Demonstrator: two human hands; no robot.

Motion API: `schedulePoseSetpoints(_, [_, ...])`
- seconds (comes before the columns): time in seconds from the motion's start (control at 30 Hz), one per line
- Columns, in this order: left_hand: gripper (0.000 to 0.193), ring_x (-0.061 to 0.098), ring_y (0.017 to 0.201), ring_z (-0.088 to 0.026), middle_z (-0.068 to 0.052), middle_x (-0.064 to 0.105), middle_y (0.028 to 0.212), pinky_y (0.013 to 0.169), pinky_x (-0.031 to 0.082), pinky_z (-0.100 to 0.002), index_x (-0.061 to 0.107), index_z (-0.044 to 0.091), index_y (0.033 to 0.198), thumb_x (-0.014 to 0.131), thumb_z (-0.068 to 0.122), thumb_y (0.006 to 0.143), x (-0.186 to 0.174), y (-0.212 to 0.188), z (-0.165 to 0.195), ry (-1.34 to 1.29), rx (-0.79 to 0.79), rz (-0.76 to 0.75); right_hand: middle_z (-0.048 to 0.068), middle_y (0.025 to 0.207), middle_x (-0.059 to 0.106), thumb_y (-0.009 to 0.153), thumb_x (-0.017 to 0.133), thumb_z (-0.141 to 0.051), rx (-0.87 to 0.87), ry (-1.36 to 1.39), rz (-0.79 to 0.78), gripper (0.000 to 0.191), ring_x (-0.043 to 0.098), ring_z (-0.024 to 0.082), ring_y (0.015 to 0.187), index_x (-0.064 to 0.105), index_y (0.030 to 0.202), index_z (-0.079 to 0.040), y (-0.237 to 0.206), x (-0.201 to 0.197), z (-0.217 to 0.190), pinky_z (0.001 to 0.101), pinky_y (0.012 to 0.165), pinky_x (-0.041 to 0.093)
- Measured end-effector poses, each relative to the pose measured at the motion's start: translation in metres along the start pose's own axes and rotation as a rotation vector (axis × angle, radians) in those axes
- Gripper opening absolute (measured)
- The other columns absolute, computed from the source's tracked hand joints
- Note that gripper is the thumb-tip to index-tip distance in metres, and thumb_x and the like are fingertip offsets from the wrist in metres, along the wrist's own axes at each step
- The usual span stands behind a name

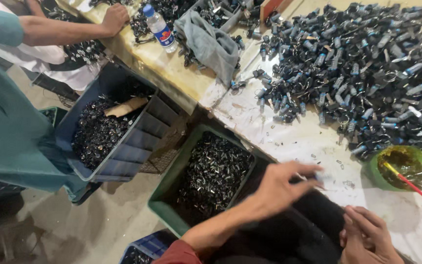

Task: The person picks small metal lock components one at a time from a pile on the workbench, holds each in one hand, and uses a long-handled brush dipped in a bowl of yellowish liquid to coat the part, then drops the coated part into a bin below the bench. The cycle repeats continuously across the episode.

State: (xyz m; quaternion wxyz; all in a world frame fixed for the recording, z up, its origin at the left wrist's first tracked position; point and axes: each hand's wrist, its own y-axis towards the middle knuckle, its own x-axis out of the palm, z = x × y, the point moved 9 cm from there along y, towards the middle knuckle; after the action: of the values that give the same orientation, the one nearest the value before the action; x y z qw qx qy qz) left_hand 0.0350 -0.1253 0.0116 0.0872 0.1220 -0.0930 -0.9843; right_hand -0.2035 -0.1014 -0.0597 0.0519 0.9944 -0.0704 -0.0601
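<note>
My left hand (282,185) reaches over the near edge of the white worktable (289,142), blurred, fingers spread, fingertips beside a few small loose parts (340,164). I see nothing held in it. My right hand (367,239) rests low at the bottom right over my dark lap, fingers curled together; whether it holds anything is hidden. A big heap of small dark parts with blue-grey cylinders and rings (362,73) covers the table beyond both hands.
A green bowl of yellow-brown liquid (406,166) with a red stick (418,190) sits to the right. Below the table edge stand a green crate (172,195) and a blue crate (137,142) of dark parts. Another person's hand (115,18), a bottle (159,27) and a grey cloth (211,46) lie farther left.
</note>
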Motion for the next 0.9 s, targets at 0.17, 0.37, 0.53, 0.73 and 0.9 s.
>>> schedulePoseSetpoints(0.17, [0.028, 0.071, 0.1, -0.023, -0.007, 0.074, 0.104, 0.096, 0.058, -0.03, 0.073, 0.007, 0.119, 0.082, 0.006, 0.093, 0.018, -0.045, 0.039, 0.176, 0.332, -0.027, 0.012, 0.108, 0.073, 0.104, 0.075, 0.004, 0.007, -0.106, -0.038, 0.005, 0.063, 0.007, 0.071, 0.073, 0.107, 0.001, -0.01, -0.001, 0.012, 0.0174, 0.063, 0.049])
schedulePoseSetpoints(0.37, [0.033, 0.069, 0.098, -0.025, -0.007, 0.072, 0.101, 0.096, 0.057, -0.032, 0.071, 0.006, 0.119, 0.084, 0.005, 0.089, 0.014, -0.05, 0.054, 0.273, 0.441, 0.007, 0.01, 0.114, 0.072, 0.098, 0.073, 0.002, -0.112, 0.047, -0.124, 0.018, 0.067, 0.004, 0.077, 0.067, 0.115, -0.002, 0.0, 0.005, -0.009, 0.0152, 0.068, 0.054])
schedulePoseSetpoints(0.53, [0.028, 0.071, 0.09, -0.017, -0.008, 0.074, 0.098, 0.087, 0.058, -0.029, 0.077, 0.002, 0.12, 0.08, 0.015, 0.095, 0.028, -0.041, 0.022, -0.131, 0.015, -0.191, 0.012, 0.113, 0.072, 0.1, 0.072, 0.005, -0.094, 0.056, -0.043, 0.01, 0.07, 0.009, 0.087, 0.069, 0.109, 0.001, -0.006, 0.008, -0.041, 0.0184, 0.076, 0.056])
schedulePoseSetpoints(0.73, [0.026, 0.07, 0.085, -0.011, -0.006, 0.076, 0.096, 0.083, 0.057, -0.028, 0.076, -0.005, 0.111, 0.068, 0.018, 0.104, 0.063, -0.054, -0.028, -0.693, -0.494, -0.422, 0.013, 0.108, 0.075, 0.094, 0.075, 0.005, 0.094, -0.151, -0.013, 0.016, 0.07, 0.012, 0.093, 0.072, 0.109, 0.002, -0.009, 0.003, -0.061, 0.0227, 0.083, 0.057])
schedulePoseSetpoints(0.9, [0.027, 0.063, 0.077, -0.01, -0.007, 0.073, 0.089, 0.075, 0.052, -0.027, 0.076, -0.006, 0.11, 0.069, 0.019, 0.102, 0.083, -0.072, -0.044, -0.911, -0.69, -0.462, 0.009, 0.109, 0.074, 0.092, 0.078, 0.007, -0.082, -0.004, 0.003, 0.015, 0.063, 0.007, 0.087, 0.071, 0.103, 0.0, -0.014, -0.009, -0.073, 0.0174, 0.073, 0.05])
